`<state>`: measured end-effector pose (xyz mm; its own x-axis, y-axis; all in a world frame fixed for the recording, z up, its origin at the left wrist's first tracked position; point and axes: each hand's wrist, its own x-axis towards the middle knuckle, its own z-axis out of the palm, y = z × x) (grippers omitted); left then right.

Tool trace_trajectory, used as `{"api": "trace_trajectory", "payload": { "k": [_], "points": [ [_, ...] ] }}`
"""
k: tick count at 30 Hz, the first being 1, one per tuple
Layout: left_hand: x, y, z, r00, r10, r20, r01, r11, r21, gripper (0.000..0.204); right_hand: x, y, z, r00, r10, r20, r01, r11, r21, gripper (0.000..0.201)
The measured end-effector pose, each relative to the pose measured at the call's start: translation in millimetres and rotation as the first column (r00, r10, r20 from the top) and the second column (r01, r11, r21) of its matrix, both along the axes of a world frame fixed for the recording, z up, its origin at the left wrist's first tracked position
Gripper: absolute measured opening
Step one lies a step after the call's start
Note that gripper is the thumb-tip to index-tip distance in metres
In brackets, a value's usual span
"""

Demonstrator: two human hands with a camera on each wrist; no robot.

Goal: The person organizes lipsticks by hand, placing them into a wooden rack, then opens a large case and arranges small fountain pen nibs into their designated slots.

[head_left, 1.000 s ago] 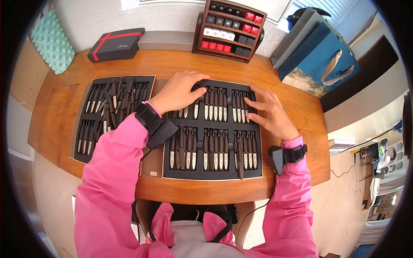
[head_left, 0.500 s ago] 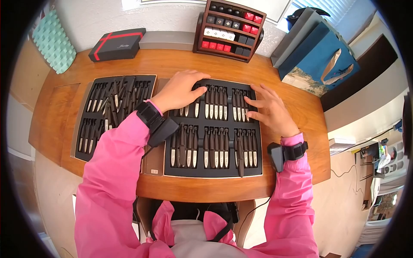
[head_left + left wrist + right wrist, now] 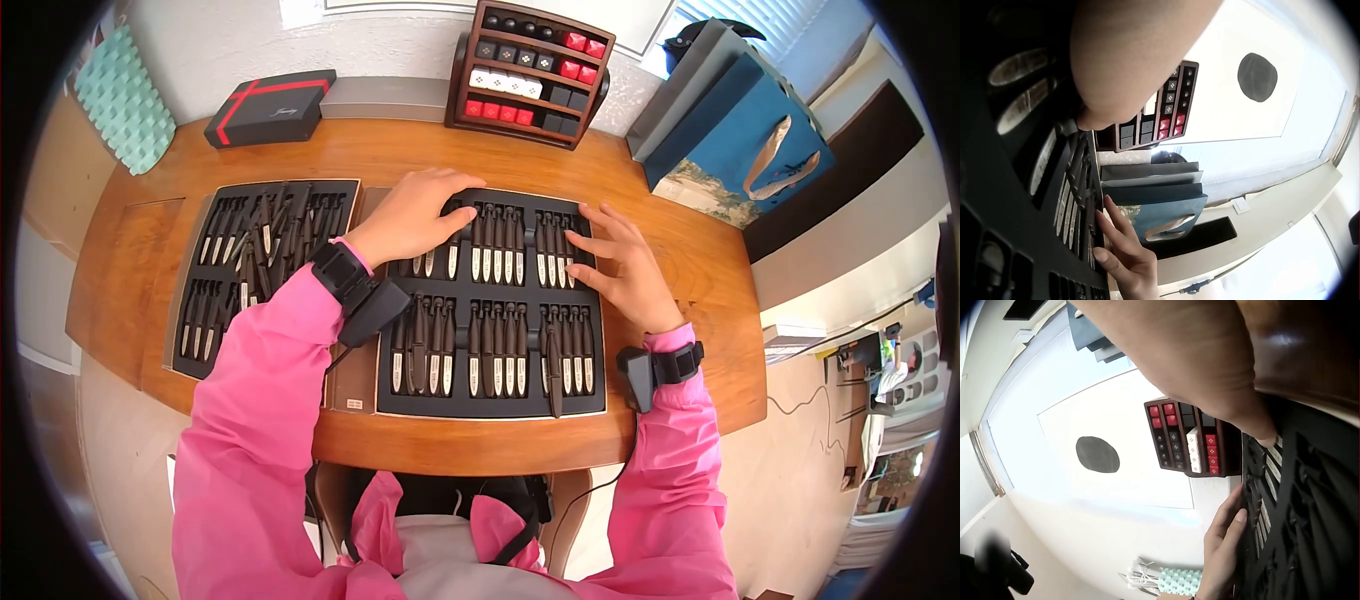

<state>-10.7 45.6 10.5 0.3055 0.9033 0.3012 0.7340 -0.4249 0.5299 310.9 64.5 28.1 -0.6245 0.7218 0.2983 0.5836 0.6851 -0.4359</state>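
Sleeves (image 3: 255, 370) reach forward over a wooden table (image 3: 460, 445). We note the left hand (image 3: 420, 212) across the far left part of a tray (image 3: 490, 405), fingers extended, thumb spread wide. We record the right hand (image 3: 630, 262) at the right edge, fingers apart; we cannot tell whether its fingertips touch the dark sticks (image 3: 497, 245) lying in the slots. We see a second tray (image 3: 215, 271) to the left; behind, a gift box (image 3: 270, 112), rack (image 3: 525, 75) and blue bag (image 3: 735, 140).
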Motion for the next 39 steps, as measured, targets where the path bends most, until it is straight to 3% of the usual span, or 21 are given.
{"api": "trace_trajectory", "payload": {
  "k": [4, 6, 7, 9, 10, 12, 13, 14, 17, 19, 20, 22, 26, 29, 30, 32, 33, 35, 39],
  "points": [
    [0, -1, 1, 1.000, 0.009, -0.001, -0.009, 1.000, 0.002, 0.042, -6, -4, 10, 0.981, 0.076, -0.179, -0.068, 0.996, 0.051, 0.033],
    [-1, 0, 0, 1.000, 0.001, 0.014, -0.001, 1.000, -0.006, 0.042, -6, -9, 18, 0.960, 0.049, -0.277, -0.102, 0.978, -0.183, 0.021],
    [-1, 1, 0, 1.000, -0.006, 0.029, 0.006, 1.000, -0.014, 0.042, -6, -13, 23, 0.960, 0.048, -0.275, -0.101, 0.978, -0.182, 0.021],
    [0, 1, 0, 1.000, -0.005, 0.029, 0.005, 1.000, -0.008, 0.042, -6, -24, 33, 0.971, -0.005, -0.239, -0.115, 0.868, -0.483, 0.018],
    [0, 0, 0, 1.000, -0.002, 0.027, 0.002, 1.000, -0.003, 0.042, -7, -28, 37, 0.972, -0.003, -0.236, -0.114, 0.868, -0.483, 0.018],
    [0, 0, 2, 1.000, 0.003, 0.021, -0.003, 1.000, -0.010, 0.042, -10, -36, 43, 0.995, 0.083, -0.055, -0.099, 0.873, -0.477, 0.033],
    [1, 0, 2, 1.000, 0.006, 0.012, -0.006, 1.000, -0.017, 0.042, -14, -41, 45, 0.997, 0.068, 0.046, -0.045, 0.919, -0.393, 0.047],
    [1, 0, 2, 1.000, 0.010, 0.015, -0.010, 1.000, -0.016, 0.042, -20, -51, 58, 0.978, 0.040, 0.204, 0.043, 0.922, -0.384, 0.049],
    [0, -1, 2, 1.000, 0.003, 0.002, -0.003, 1.000, -0.002, 0.042, -30, -63, 59, 0.941, 0.120, 0.316, -0.014, 0.948, -0.318, 0.043],
    [0, -1, 2, 1.000, 0.001, 0.003, -0.001, 1.000, -0.017, 0.042, -31, -67, 55, 0.949, 0.201, 0.244, -0.098, 0.921, -0.378, 0.031],
    [1, -1, 2, 1.000, -0.002, 0.003, 0.002, 1.000, -0.017, 0.042, -30, -67, 55, 0.949, 0.198, 0.243, -0.095, 0.921, -0.379, 0.031],
    [0, 0, 2, 1.000, -0.003, 0.000, 0.003, 1.000, -0.008, 0.042, -29, -63, 56, 0.961, 0.214, 0.176, -0.090, 0.841, -0.533, 0.027],
    [0, 0, 1, 1.000, 0.006, -0.002, -0.006, 1.000, -0.020, 0.042, -25, -59, 54, 0.958, 0.235, 0.163, -0.094, 0.798, -0.596, 0.024],
    [-1, 0, -1, 1.000, -0.003, -0.005, 0.003, 1.000, 0.002, 0.043, -16, -47, 49, 0.992, 0.049, -0.116, -0.109, 0.794, -0.598, 0.020],
    [-1, 0, -1, 1.000, -0.001, -0.005, 0.001, 1.000, 0.000, 0.043, -15, -42, 52, 0.969, -0.106, -0.223, -0.083, 0.709, -0.700, 0.022],
    [-1, 0, 0, 1.000, 0.001, -0.004, -0.001, 1.000, 0.000, 0.043, -10, -22, 33, 0.871, -0.229, -0.436, -0.070, 0.819, -0.570, 0.025],
    [0, 0, 1, 1.000, -0.002, -0.005, 0.002, 1.000, -0.008, 0.042, -10, -15, 25, 0.871, -0.229, -0.434, -0.069, 0.820, -0.569, 0.025],
    [0, 0, 2, 1.000, -0.003, -0.005, 0.003, 1.000, -0.015, 0.042, -14, -7, 14, 0.776, -0.310, -0.549, 0.023, 0.884, -0.467, 0.029],
    [-1, 0, -1, 1.000, -0.002, -0.011, 0.003, 1.000, 0.007, 0.042, -23, -6, 3, 0.779, -0.285, -0.559, 0.087, 0.931, -0.354, 0.034]
  ]
}}
